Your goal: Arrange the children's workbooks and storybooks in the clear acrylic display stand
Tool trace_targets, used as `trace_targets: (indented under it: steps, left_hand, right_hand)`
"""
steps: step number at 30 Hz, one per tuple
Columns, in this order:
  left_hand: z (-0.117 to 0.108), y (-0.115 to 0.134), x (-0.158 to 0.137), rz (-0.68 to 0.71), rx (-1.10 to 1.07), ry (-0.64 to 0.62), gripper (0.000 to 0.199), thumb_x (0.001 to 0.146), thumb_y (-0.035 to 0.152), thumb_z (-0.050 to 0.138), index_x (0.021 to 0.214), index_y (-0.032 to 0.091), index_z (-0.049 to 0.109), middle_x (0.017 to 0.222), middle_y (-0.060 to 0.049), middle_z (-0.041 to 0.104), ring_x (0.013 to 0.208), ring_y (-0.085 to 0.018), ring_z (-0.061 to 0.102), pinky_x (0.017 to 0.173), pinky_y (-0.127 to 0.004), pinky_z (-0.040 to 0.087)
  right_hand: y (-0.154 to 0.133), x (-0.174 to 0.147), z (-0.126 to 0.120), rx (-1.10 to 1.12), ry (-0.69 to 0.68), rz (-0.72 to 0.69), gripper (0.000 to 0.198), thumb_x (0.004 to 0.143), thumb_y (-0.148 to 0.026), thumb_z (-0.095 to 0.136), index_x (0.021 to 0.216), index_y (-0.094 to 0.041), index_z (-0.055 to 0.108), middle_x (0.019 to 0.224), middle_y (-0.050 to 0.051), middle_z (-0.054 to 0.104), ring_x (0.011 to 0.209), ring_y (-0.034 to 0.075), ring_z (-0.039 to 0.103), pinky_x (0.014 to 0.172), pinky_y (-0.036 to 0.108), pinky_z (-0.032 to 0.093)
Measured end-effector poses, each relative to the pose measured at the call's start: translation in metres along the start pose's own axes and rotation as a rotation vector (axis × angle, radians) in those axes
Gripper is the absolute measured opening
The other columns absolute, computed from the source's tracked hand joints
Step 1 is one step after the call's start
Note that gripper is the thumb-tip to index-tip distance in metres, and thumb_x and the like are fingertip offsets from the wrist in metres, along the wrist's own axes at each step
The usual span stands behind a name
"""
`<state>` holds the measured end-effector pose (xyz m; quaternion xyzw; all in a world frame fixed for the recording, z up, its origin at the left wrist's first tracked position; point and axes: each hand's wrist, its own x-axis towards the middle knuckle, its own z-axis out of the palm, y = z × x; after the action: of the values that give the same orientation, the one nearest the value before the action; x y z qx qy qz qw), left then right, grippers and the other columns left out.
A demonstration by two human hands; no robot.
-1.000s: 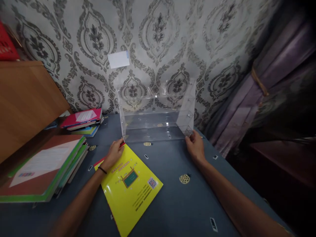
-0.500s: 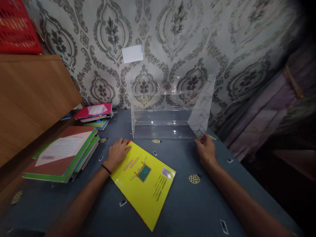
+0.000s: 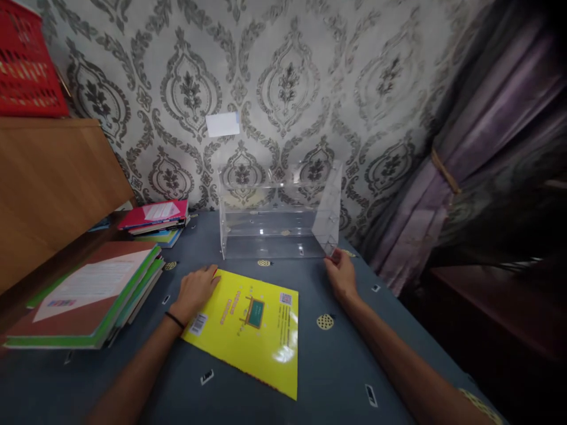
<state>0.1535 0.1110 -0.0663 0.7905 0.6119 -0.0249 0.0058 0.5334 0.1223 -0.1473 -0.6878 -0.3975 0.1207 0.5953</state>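
My left hand [image 3: 197,293], with a black band at the wrist, grips the upper left edge of a yellow book [image 3: 248,330]. The thumb lies over the cover and the other fingertips are partly hidden. The book lies at a slant on the dark blue patterned cloth, its printed face and barcode up. Behind it stands a clear acrylic stepped rack [image 3: 274,227] with several tiers and nothing on them. My right hand [image 3: 341,274] is closed at the rack's lower right front corner, fingers pinching that edge.
On the left lies a stack of books [image 3: 97,295] topped by a brown cover, with a smaller stack under a pink book [image 3: 155,213] behind. A wooden cabinet [image 3: 53,189] holds a red basket [image 3: 31,65]. A tied purple curtain [image 3: 425,218] hangs at right.
The yellow book has turned on the cloth, its near corner swinging right, and its barcode now shows. My view has shifted right and up. My right hand stays at the rack's corner.
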Motion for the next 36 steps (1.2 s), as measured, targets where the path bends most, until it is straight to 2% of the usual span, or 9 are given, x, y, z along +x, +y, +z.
trace_targets:
  steps: [5, 7, 9, 12, 15, 19, 23, 27, 36]
  left_hand:
    - [-0.002, -0.001, -0.003, 0.009, 0.046, 0.000, 0.031, 0.102, 0.034, 0.039, 0.120, 0.018, 0.059, 0.104, -0.015, 0.074, 0.097, -0.029, 0.072, 0.079, -0.037, 0.052]
    - [-0.003, -0.001, -0.006, 0.007, 0.069, -0.006, 0.033, 0.102, 0.035, 0.039, 0.119, 0.016, 0.059, 0.100, -0.017, 0.074, 0.094, -0.030, 0.072, 0.078, -0.038, 0.052]
    - [-0.004, 0.002, -0.011, 0.006, 0.089, -0.012, 0.033, 0.101, 0.032, 0.037, 0.115, 0.014, 0.061, 0.096, -0.018, 0.073, 0.092, -0.030, 0.072, 0.078, -0.039, 0.052]
    - [-0.005, 0.013, -0.019, 0.045, 0.130, 0.061, 0.030, 0.100, 0.022, 0.036, 0.104, 0.012, 0.064, 0.096, -0.019, 0.071, 0.097, -0.033, 0.069, 0.079, -0.042, 0.053]
    - [0.002, 0.028, -0.026, 0.200, 0.112, 0.186, 0.027, 0.096, 0.012, 0.038, 0.106, 0.013, 0.063, 0.111, -0.018, 0.068, 0.110, -0.032, 0.063, 0.089, -0.046, 0.052]
    - [0.032, 0.041, -0.030, 0.439, -0.062, 0.202, 0.043, 0.096, 0.009, 0.037, 0.137, 0.015, 0.047, 0.140, -0.014, 0.058, 0.130, -0.023, 0.054, 0.110, -0.038, 0.044]
    - [0.055, 0.042, -0.031, 0.461, -0.027, 0.212, 0.052, 0.096, 0.010, 0.037, 0.148, 0.011, 0.036, 0.151, -0.018, 0.048, 0.142, -0.027, 0.044, 0.116, -0.044, 0.040]
    - [0.054, 0.040, -0.031, 0.476, 0.026, 0.200, 0.052, 0.096, 0.009, 0.032, 0.148, 0.008, 0.038, 0.151, -0.021, 0.048, 0.143, -0.027, 0.042, 0.116, -0.045, 0.040]
    - [0.047, 0.047, -0.033, 0.446, -0.017, 0.166, 0.051, 0.098, 0.009, 0.028, 0.148, 0.011, 0.040, 0.156, -0.017, 0.043, 0.147, -0.025, 0.036, 0.118, -0.049, 0.035]
  right_hand:
    - [-0.010, -0.016, 0.003, -0.052, -0.005, 0.009, 0.060, 0.073, -0.030, 0.055, 0.130, -0.013, 0.049, 0.118, 0.016, 0.063, 0.099, 0.028, 0.064, 0.092, 0.047, 0.052]
    - [-0.027, -0.032, 0.004, -0.111, -0.069, -0.097, 0.055, 0.076, -0.031, 0.055, 0.129, -0.014, 0.053, 0.121, 0.017, 0.062, 0.107, 0.030, 0.061, 0.095, 0.049, 0.051]
    - [-0.050, -0.054, 0.006, -0.214, -0.275, -0.315, 0.041, 0.084, -0.032, 0.051, 0.121, -0.018, 0.062, 0.119, 0.015, 0.065, 0.111, 0.031, 0.061, 0.095, 0.049, 0.051]
    - [-0.084, -0.097, 0.017, -0.285, -0.748, -0.554, 0.039, 0.094, -0.029, 0.041, 0.124, -0.024, 0.064, 0.126, 0.011, 0.067, 0.117, 0.029, 0.062, 0.098, 0.048, 0.052]
    - [-0.102, -0.138, 0.040, -0.338, -0.932, -0.726, 0.049, 0.098, -0.029, 0.037, 0.145, -0.020, 0.049, 0.149, 0.012, 0.053, 0.137, 0.028, 0.049, 0.111, 0.050, 0.044]
    - [-0.099, -0.165, 0.066, -0.429, -0.955, -0.826, 0.054, 0.097, -0.022, 0.037, 0.150, -0.006, 0.039, 0.148, 0.022, 0.050, 0.141, 0.030, 0.044, 0.114, 0.051, 0.040]
    - [-0.084, -0.162, 0.062, -0.496, -0.924, -0.857, 0.057, 0.102, -0.035, 0.037, 0.150, -0.005, 0.039, 0.152, 0.024, 0.045, 0.146, 0.032, 0.037, 0.116, 0.054, 0.038]
    - [-0.072, -0.148, 0.039, -0.582, -0.866, -0.841, 0.064, 0.102, -0.050, 0.034, 0.150, -0.008, 0.041, 0.155, 0.021, 0.043, 0.147, 0.031, 0.035, 0.118, 0.053, 0.033]
    - [-0.050, -0.125, 0.016, -0.763, -0.649, -0.753, 0.065, 0.102, -0.054, 0.026, 0.148, -0.012, 0.046, 0.151, 0.019, 0.049, 0.142, 0.031, 0.043, 0.114, 0.054, 0.036]
